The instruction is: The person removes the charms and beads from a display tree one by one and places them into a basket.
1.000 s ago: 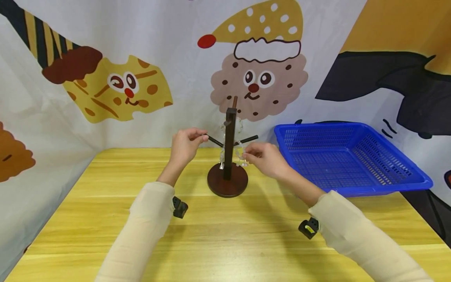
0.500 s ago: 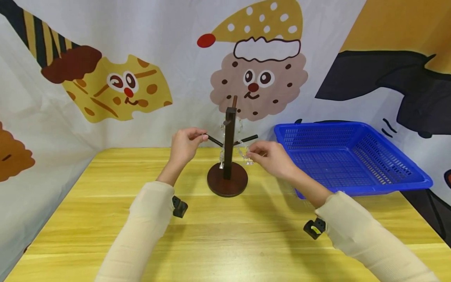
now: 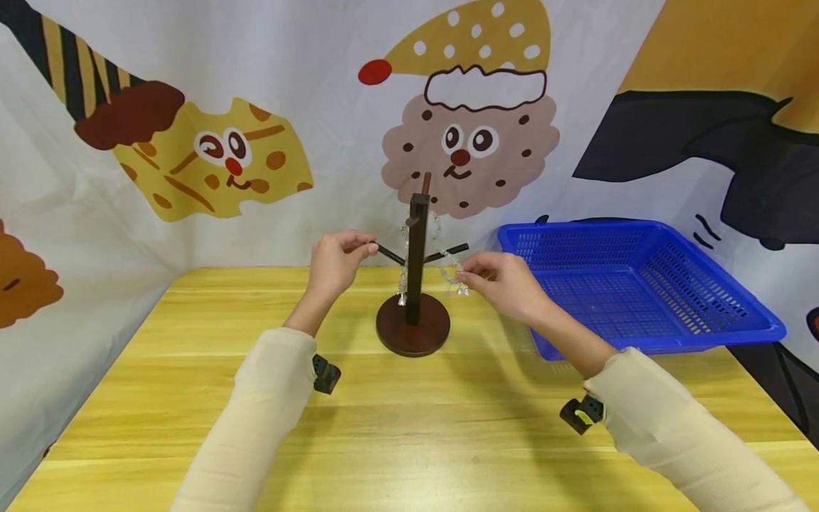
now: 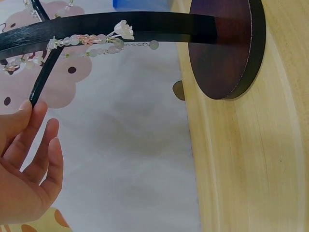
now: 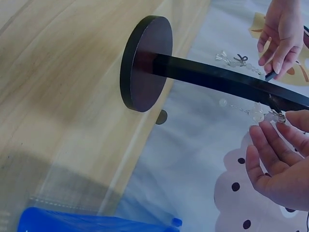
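Blue basket (image 3: pixel 640 284) at the desk's (image 3: pixel 409 427) right edge holds nothing visible; my left hand (image 3: pixel 335 263) pinches the stand's (image 3: pixel 414 284) peg, my right hand (image 3: pixel 502 284) pinches a bead chain (image 3: pixel 456 277).

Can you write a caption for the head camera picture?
Two hands at a dark wooden stand: left hand pinches one peg, right hand holds a beaded bracelet by another.

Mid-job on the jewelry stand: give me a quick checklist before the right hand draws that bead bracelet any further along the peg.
1. Left hand steadies the stand by its left peg: ok.
2. Right hand pinches the bead bracelet: ok.
3. Bracelet clear of the right peg: not ok, it hangs near the peg's tip.
4. Stand base flat on the table: ok.
5. Blue basket has open space in it: ok.
6. Other strands free of this bracelet: cannot tell.
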